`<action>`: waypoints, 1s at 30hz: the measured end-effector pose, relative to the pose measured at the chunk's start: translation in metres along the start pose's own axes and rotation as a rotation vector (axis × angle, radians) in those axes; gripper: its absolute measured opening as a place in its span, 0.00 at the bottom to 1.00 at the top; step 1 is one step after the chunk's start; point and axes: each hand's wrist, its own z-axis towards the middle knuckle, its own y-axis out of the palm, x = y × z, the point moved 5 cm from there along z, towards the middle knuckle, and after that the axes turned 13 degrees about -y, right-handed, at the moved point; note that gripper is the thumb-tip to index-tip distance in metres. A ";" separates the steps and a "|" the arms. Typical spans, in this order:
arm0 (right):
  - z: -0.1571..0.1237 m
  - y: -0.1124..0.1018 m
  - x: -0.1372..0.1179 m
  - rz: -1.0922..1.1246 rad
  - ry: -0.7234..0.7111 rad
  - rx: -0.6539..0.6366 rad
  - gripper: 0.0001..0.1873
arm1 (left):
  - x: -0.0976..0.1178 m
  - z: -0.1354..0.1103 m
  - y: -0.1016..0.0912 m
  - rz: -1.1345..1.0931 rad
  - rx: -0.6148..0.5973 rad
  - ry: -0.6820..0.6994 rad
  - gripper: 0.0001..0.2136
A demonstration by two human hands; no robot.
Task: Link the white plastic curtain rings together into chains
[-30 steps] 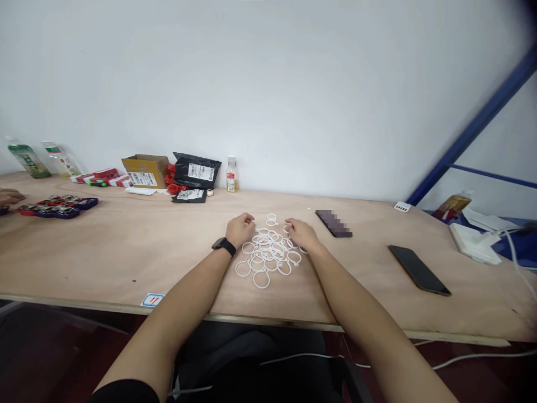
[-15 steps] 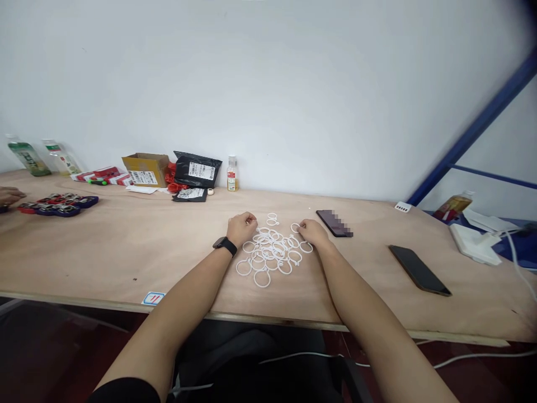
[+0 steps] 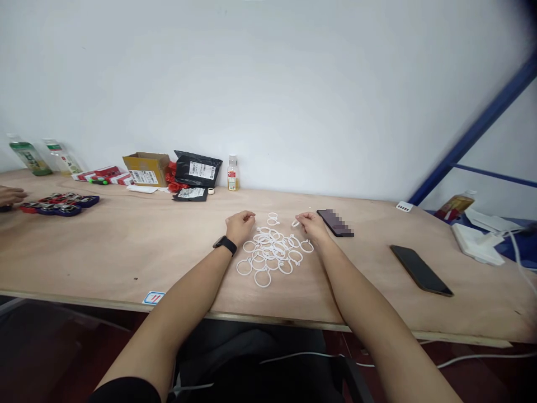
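White plastic rings [image 3: 262, 277] with small clip eyelets, like curtain rings, lie in a loose pile between my hands. Two linked-looking rings [image 3: 273, 219] are apart from it, at the far side. My right hand [image 3: 311, 225] pinches one white ring [image 3: 295, 223] between thumb and fingers, held tilted so it looks narrow. To the left of the pile rests my left hand [image 3: 240, 226], its fingers curled together with no ring showing in them. A black watch [image 3: 225, 244] is on my left wrist.
Two phones, a nearer one [image 3: 420, 270] and a farther one [image 3: 335, 223], lie to the right. Along the wall stand an open carton [image 3: 146, 169], a black parcel [image 3: 197, 169] and a small bottle [image 3: 232, 173]. Another person's hand [image 3: 10, 195] is at far left beside toy-like items [image 3: 61, 204].
My right hand has lifted its ring slightly and turned it from face-on to nearly edge-on. The left hand has barely shifted, and the pile looks the same.
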 end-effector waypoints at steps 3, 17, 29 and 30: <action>-0.004 0.004 0.001 0.106 0.106 -0.034 0.17 | 0.000 0.000 0.000 -0.020 -0.007 -0.003 0.10; -0.001 0.003 -0.002 0.441 0.150 0.015 0.10 | -0.005 0.004 0.003 -0.047 0.002 0.002 0.09; -0.001 0.001 -0.006 0.328 0.086 0.063 0.10 | 0.003 -0.001 0.002 -0.091 -0.074 0.009 0.12; -0.001 0.001 -0.007 0.321 0.077 0.062 0.10 | 0.003 -0.001 0.002 -0.089 -0.076 0.019 0.13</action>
